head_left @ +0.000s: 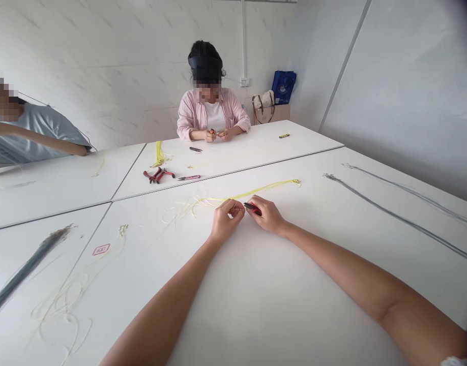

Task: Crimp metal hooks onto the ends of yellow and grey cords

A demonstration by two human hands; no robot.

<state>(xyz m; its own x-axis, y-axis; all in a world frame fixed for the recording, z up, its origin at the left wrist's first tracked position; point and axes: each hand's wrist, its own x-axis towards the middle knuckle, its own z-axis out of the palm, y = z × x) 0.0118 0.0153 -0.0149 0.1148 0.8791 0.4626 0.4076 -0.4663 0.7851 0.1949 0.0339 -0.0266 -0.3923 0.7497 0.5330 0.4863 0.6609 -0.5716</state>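
Right of the right hand (pixel 269 216) the surface (pixel 313 203) lies open as far as the grey cords (pixel 393 211); yellow cords (pixel 264 188) bar the way just beyond it and the left hand (pixel 228 218), while loose pale cord (pixel 61 304) clutters the left, a bare strip separating it from the left forearm (pixel 180 297)

Left hand (pixel 226 219): curls just beside the right grip
Right hand (pixel 269 217): clenches
Forearms (pixel 340 264): 2, bare, converge toward the grip

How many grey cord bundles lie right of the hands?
2: nearer bundle, right of the right hand; farther bundle, towards the wall. Both run out of frame; more may be hidden.
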